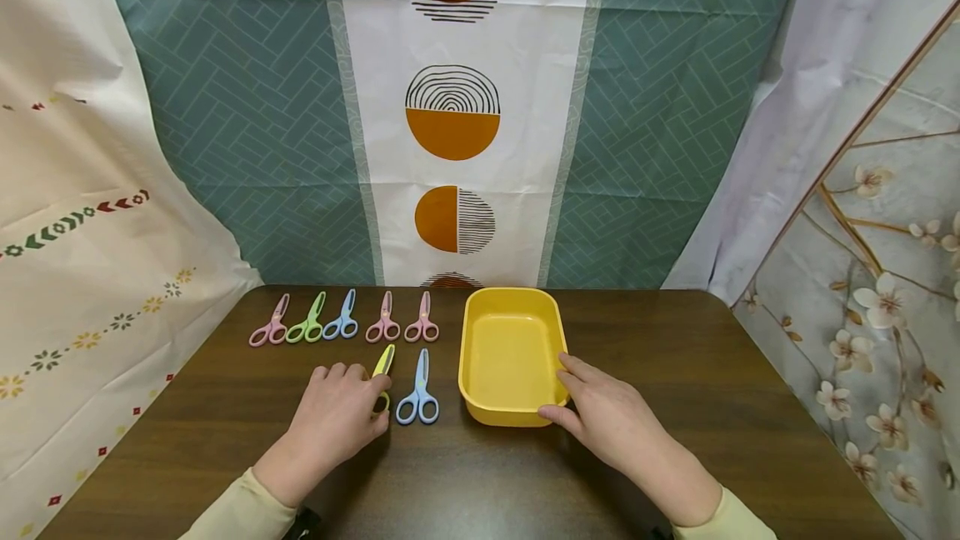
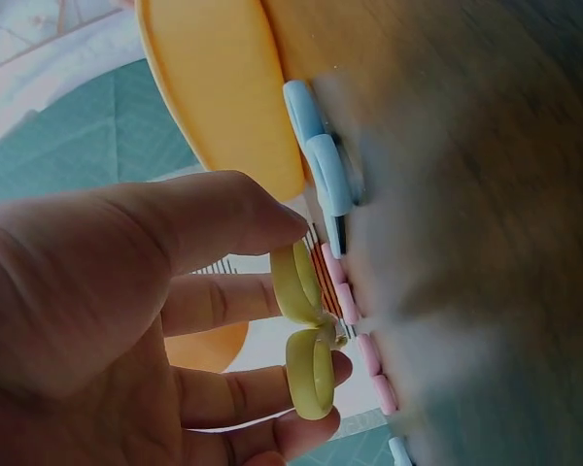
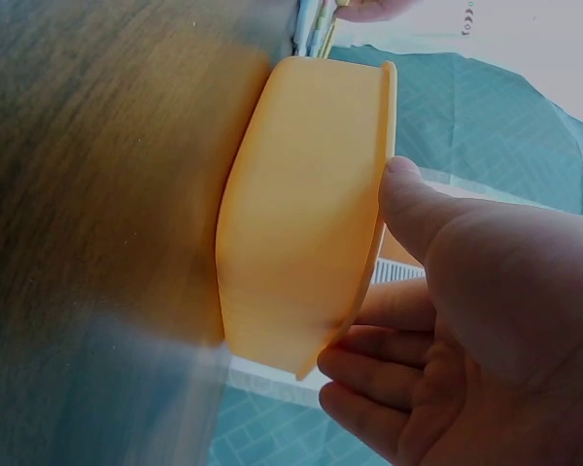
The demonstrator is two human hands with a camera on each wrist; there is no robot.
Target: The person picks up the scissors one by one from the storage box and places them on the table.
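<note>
My left hand [image 1: 333,407] pinches a pair of yellow-green scissors [image 1: 384,361] by the handles, thumb on one loop and fingers behind. In the left wrist view both handle loops of these scissors [image 2: 303,282] show, while the blades are mostly hidden. Just to the right lie light blue scissors [image 1: 417,394], blades pointing away. A yellow rectangular tub [image 1: 467,373] stands right of them with nothing inside. My right hand [image 1: 611,415] rests at the tub's near right corner, its thumb and fingers spread along the rim, as the right wrist view also shows on the tub's side [image 3: 291,214].
Behind my left hand a row of scissors lies on the dark wooden table [image 1: 675,357]: pink scissors [image 1: 273,323], green scissors [image 1: 309,322], blue scissors [image 1: 342,319] and two more pink pairs [image 1: 385,322]. Patterned cloths [image 1: 247,107] hang at the back and sides.
</note>
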